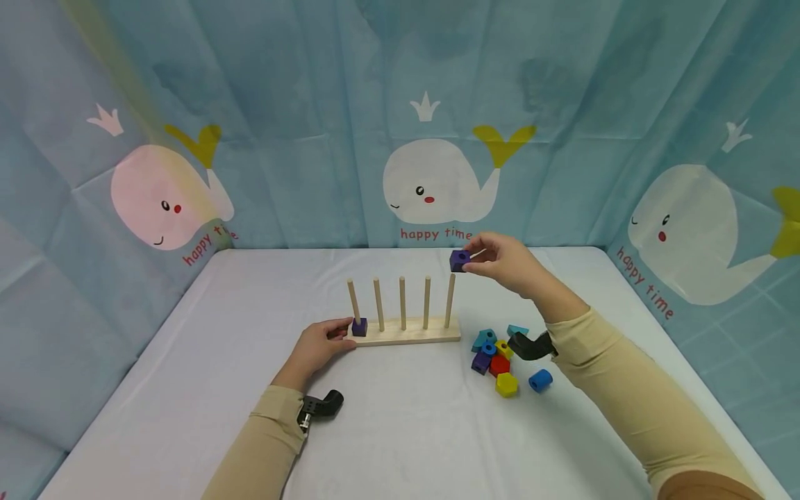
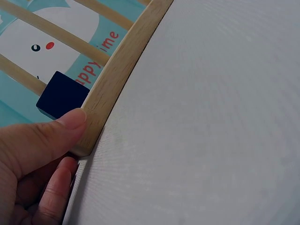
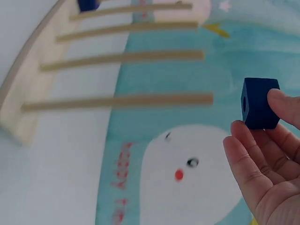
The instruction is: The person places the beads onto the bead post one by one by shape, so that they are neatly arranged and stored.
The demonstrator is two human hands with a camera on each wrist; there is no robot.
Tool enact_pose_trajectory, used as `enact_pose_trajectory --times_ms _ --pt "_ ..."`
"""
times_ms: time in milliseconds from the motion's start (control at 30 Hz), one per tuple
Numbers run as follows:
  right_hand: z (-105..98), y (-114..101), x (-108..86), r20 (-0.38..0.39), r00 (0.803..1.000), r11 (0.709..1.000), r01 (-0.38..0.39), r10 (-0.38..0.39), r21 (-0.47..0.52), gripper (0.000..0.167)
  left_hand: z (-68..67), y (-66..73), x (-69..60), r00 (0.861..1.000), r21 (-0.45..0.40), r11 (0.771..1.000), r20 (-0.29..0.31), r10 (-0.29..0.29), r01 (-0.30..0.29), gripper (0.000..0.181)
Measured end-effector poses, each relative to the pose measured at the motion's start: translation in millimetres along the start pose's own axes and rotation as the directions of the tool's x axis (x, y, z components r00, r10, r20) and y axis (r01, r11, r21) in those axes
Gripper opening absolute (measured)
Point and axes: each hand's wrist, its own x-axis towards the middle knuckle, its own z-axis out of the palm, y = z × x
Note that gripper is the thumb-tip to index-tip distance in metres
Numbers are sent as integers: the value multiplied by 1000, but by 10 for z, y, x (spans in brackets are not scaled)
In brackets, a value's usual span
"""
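Note:
A wooden peg stand point(image 1: 403, 335) with several upright pegs stands on the table. One purple cube bead point(image 1: 359, 327) sits at the foot of its leftmost peg. My left hand point(image 1: 320, 347) grips the left end of the stand; in the left wrist view the thumb point(image 2: 70, 123) lies on the base beside the cube bead. Above the rightmost peg point(image 1: 450, 301), my right hand point(image 1: 503, 264) pinches another purple cube bead point(image 1: 459, 261) between thumb and fingers. In the right wrist view, the held bead's hole point(image 3: 244, 104) faces the peg tip, apart from it.
Right of the stand lies a pile of beads: a red one point(image 1: 499, 366), a yellow hexagon point(image 1: 507, 385), another purple cube point(image 1: 480, 362) and several others. A blue cylinder bead point(image 1: 540, 380) lies apart. A whale-print curtain point(image 1: 325, 187) hangs behind the white table point(image 1: 387, 430).

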Motion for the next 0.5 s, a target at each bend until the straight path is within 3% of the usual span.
enact_pose_trajectory --times_ms 233,500 --pt "242 -258 185 9 997 993 81 -82 83 25 -7 18 -1 1000 -5 1000 -8 -2 2 57" --pt "588 -497 356 44 994 984 93 -101 151 24 -11 7 10 1000 -1 1000 -4 3 -3 57"
